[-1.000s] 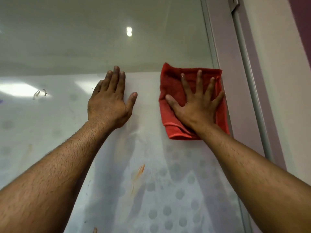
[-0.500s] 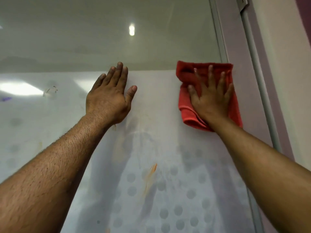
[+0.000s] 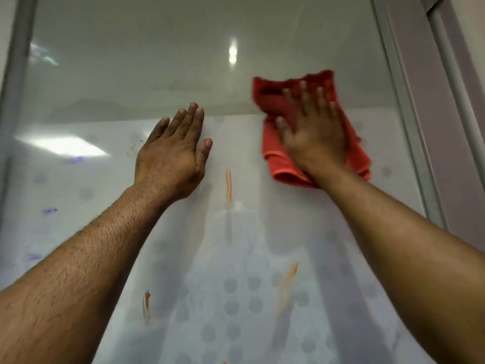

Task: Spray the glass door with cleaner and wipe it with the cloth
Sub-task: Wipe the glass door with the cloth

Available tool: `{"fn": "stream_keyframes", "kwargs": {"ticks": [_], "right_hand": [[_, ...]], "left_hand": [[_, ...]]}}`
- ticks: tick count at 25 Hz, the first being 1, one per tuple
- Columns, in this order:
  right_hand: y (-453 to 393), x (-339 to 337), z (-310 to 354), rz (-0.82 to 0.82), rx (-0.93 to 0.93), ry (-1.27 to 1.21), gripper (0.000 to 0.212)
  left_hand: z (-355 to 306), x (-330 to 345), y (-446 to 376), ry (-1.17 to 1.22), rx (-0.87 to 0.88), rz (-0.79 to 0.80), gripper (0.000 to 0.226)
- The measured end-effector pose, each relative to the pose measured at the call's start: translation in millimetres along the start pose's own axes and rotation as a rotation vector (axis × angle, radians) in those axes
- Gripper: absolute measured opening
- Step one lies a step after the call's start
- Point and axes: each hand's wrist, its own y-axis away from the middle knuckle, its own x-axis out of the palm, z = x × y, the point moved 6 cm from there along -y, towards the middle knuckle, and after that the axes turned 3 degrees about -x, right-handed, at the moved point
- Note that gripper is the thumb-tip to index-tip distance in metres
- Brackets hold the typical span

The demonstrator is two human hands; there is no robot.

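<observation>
The glass door [image 3: 131, 82] fills the view, clear at the top and frosted with grey dots lower down. My right hand [image 3: 315, 135] lies flat with spread fingers on a red cloth [image 3: 275, 101], pressing it against the glass at the upper right; it looks blurred. My left hand [image 3: 173, 153] rests flat on the glass to the left of the cloth, fingers together, holding nothing. Orange streaks [image 3: 228, 183] mark the glass below and between my hands. No spray bottle is in view.
A grey metal frame [image 3: 401, 101] borders the glass on the right, with a pale wall [image 3: 467, 127] beyond it. Another frame edge [image 3: 15, 61] runs down the left. Small purple marks [image 3: 49, 210] dot the left side of the glass.
My right hand slid the red cloth up along the right frame, then up and left, away from it. The view tilted, showing more of the door's left side. My left hand stayed flat.
</observation>
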Motion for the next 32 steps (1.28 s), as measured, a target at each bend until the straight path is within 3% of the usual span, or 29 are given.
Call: {"fn": "stream_keyframes", "kwargs": {"ticks": [3,6,8,10,12,14,17,19,21,22,24,26,29,32], "right_hand": [[69,3,60,0.114,-0.340,0.008,0.063],[144,-4,42,0.193,-0.550,0.095,0.068],[130,-10,-6,0.173,-0.353,0.152,0.073],[90,-15,-44,0.151,0.030,0.144,0.079],[51,-7,-38,0.135,0.263,0.069,0.083],[32,6,13,0.137,0.218,0.064,0.080],[77,14,98,0.163,-0.155,0.079,0.069],[138,9,114,0.225,-0.466,0.068,0.065],[159,2,92,0.216,-0.612,0.102,0.065],[144,1,74,0.190,-0.541,0.108,0.066],[93,3,47,0.144,-0.195,0.110,0.067],[44,13,61,0.123,0.048,0.064,0.069],[8,30,135,0.108,-0.007,0.027,0.067],[51,33,205,0.093,-0.220,-0.021,0.064]], "left_hand": [[11,0,3,0.006,0.010,-0.004,0.062],[15,0,6,0.016,0.012,0.009,0.062],[19,0,7,0.012,0.023,0.024,0.062],[26,-2,8,0.006,0.029,0.030,0.062],[34,-3,8,0.010,0.022,0.037,0.061],[42,-2,7,0.016,0.015,0.029,0.061],[61,-3,12,0.038,-0.040,0.022,0.063],[76,-4,16,0.009,-0.051,0.040,0.065],[91,-7,17,-0.025,-0.046,0.045,0.066],[99,-8,17,-0.041,-0.047,0.045,0.067],[116,-13,16,-0.047,-0.060,0.050,0.069],[133,-15,20,-0.045,-0.068,0.034,0.072],[152,-19,35,-0.019,-0.080,-0.003,0.071],[176,-26,51,0.079,-0.206,-0.048,0.065]]}}
